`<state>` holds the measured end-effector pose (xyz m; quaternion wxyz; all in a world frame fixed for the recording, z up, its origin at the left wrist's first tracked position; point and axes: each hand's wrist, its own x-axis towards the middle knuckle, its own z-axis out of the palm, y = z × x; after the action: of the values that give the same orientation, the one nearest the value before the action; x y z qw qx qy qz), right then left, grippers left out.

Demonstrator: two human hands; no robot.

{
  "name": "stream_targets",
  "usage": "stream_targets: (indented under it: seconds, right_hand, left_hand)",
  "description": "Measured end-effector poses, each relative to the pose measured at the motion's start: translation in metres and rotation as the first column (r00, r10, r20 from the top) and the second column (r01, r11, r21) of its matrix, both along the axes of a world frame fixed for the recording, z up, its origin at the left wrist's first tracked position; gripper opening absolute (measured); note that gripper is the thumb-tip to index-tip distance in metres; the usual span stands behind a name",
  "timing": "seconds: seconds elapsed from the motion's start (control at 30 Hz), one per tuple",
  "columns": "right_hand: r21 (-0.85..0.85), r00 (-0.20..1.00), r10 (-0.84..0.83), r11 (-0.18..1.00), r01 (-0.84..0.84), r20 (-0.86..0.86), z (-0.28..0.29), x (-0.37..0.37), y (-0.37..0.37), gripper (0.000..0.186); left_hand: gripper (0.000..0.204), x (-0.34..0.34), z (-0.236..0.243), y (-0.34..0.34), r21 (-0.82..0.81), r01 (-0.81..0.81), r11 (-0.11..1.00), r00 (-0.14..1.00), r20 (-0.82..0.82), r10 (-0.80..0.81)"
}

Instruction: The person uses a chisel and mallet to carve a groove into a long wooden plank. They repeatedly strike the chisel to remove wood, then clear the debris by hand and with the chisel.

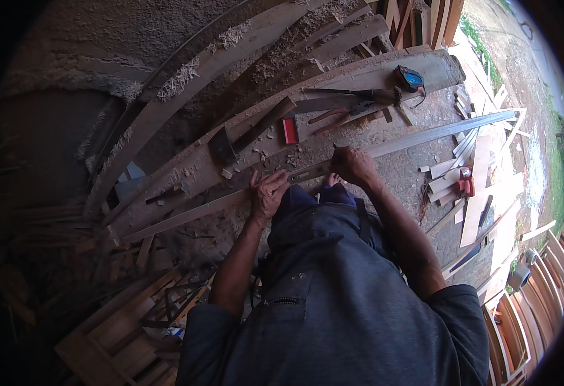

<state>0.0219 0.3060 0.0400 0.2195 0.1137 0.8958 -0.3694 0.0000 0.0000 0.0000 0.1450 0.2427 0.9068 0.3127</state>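
Note:
A long, narrow wooden strip (221, 204) runs across in front of me, with slots cut along its middle. My left hand (269, 194) lies palm down over the strip left of the slots, one finger lifted and spread apart from the others. Just right of the slots, my right hand (355, 166) is closed above the strip. A small dark tip sticks out at its upper left; the fist hides the rest. Beyond the strip, a thick timber (182, 170) carries a wooden-handled tool with a broad dark head (223, 148), a red box-shaped piece (290, 130) and a blue-and-black tape measure (410, 78).
Dark long-handled tools (340, 103) lie on the timber's right part. Curved boards with shavings (179, 90) stand farther back. Offcuts and a red tool (466, 182) lie on the right-hand ground. Panelled wooden frames (118, 328) are at lower left, curved slats (545, 289) at lower right.

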Motion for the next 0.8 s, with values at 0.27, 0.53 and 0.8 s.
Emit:
stream_targets:
  seconds: [0.27, 0.53, 0.8]
  right_hand:
    - [0.028, 1.000, 0.008, 1.000, -0.008, -0.020, -0.002, -0.001, -0.009, 0.027]
    - [0.057, 1.000, -0.026, 0.998, 0.026, -0.013, 0.006, 0.002, -0.005, 0.026]
    - [0.054, 0.998, -0.012, 0.998, 0.015, -0.059, 0.002, 0.003, -0.005, 0.026]
  left_hand:
    - [0.026, -0.001, 0.003, -0.006, 0.010, -0.021, 1.000, 1.000, 0.010, 0.021]
    - [0.024, 0.021, 0.014, 0.029, 0.043, 0.035, 0.998, 0.941, -0.339, -0.019]
    - [0.039, 0.036, 0.018, 0.036, -0.188, 0.146, 0.971, 0.880, -0.424, -0.214]
